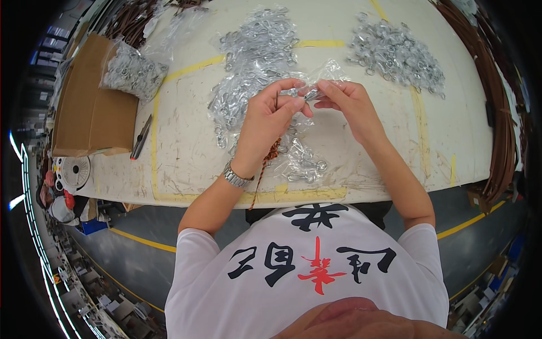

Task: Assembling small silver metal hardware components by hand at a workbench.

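Observation:
Over the middle of the table, my left hand (271,113) and my right hand (355,110) are close together, fingertips pinched on a small clear plastic bag (330,72). Something small and metallic shows between the fingertips, too small to make out. A thin dark strand stands up by my left fingers. Below that hand an orange-brown braided cord (273,151) trails toward the table's front edge. Near my wrists lie bagged metal snap hooks (305,161). A large heap of bagged snap hooks (257,45) spreads behind and left of my hands.
Another pile of bagged hooks (395,53) lies at the far right. At left are a cardboard box (93,107), a filled bag of hooks (132,70), a utility knife (141,138) and a small white fan (74,170). Brown straps (485,85) line the right edge.

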`<state>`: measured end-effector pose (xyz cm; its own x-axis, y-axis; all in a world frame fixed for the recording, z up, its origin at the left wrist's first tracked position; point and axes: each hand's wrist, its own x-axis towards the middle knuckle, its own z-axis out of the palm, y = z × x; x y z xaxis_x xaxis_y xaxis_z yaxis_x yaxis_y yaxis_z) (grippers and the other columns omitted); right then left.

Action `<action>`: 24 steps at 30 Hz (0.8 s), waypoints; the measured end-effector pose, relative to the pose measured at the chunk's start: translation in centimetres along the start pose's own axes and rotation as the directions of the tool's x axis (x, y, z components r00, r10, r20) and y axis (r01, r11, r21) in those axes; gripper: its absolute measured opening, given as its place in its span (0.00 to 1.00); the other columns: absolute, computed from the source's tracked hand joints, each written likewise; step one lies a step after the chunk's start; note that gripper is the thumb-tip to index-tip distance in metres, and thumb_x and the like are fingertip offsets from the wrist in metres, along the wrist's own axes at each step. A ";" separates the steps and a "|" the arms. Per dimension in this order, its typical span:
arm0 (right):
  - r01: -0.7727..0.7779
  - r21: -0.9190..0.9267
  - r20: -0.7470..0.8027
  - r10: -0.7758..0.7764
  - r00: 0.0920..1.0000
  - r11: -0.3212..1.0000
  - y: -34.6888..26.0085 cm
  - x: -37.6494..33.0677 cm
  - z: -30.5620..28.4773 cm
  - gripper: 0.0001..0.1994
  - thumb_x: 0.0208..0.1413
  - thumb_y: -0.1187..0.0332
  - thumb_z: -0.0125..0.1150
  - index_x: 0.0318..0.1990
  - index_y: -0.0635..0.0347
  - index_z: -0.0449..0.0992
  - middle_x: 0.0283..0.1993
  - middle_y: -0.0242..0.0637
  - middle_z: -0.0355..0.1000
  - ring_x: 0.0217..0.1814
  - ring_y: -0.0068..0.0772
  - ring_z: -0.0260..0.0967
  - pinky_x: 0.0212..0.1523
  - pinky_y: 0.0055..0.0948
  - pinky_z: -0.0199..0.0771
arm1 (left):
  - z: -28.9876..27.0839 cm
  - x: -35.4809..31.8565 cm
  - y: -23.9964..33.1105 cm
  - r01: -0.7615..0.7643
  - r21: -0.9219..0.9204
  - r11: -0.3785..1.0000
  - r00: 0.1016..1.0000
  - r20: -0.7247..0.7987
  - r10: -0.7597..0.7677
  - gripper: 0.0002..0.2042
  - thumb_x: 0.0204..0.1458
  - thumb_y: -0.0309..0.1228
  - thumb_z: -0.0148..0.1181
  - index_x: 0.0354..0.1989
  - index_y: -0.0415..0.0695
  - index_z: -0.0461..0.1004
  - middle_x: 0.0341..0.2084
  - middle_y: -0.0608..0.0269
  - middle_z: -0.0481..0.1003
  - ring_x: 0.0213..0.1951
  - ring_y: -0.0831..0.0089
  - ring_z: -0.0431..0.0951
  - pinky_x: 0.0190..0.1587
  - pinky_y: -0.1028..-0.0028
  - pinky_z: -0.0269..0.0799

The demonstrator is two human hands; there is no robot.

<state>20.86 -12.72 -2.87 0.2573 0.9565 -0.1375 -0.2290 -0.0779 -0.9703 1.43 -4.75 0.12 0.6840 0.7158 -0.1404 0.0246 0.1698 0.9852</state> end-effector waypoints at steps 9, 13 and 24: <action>-0.038 0.096 0.193 0.019 0.981 0.995 0.0 -0.2 0.6 0.18 0.74 0.57 0.56 0.54 0.64 0.82 0.47 0.33 0.82 0.43 0.21 0.77 0.56 0.29 0.77 | 0.0 0.4 -1.7 0.076 -0.337 0.939 0.996 0.071 -0.055 0.17 0.67 0.28 0.60 0.63 0.40 0.71 0.32 0.64 0.83 0.17 0.91 0.59 0.17 0.85 0.49; -0.100 0.206 0.250 0.047 0.967 0.973 1.1 0.0 0.3 0.15 0.73 0.59 0.58 0.49 0.62 0.83 0.43 0.30 0.80 0.42 0.20 0.76 0.55 0.27 0.77 | 0.2 0.5 -1.6 0.105 -0.400 0.910 0.993 0.098 -0.071 0.17 0.67 0.28 0.60 0.62 0.40 0.71 0.30 0.65 0.81 0.16 0.92 0.58 0.17 0.85 0.49; -0.142 0.245 0.282 0.069 0.957 0.959 -1.0 -0.5 0.7 0.19 0.74 0.56 0.55 0.47 0.65 0.83 0.45 0.40 0.83 0.42 0.26 0.80 0.47 0.28 0.81 | -2.7 1.1 -0.2 0.047 -0.087 0.995 0.995 0.096 -0.038 0.13 0.69 0.30 0.58 0.57 0.39 0.79 0.23 0.72 0.77 0.18 0.92 0.60 0.20 0.85 0.51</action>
<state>20.27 -12.95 -1.72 -0.0343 0.9892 -0.1426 -0.4861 -0.1412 -0.8624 0.22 -2.19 -0.54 0.7493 0.6406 -0.1678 -0.0072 0.2613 0.9652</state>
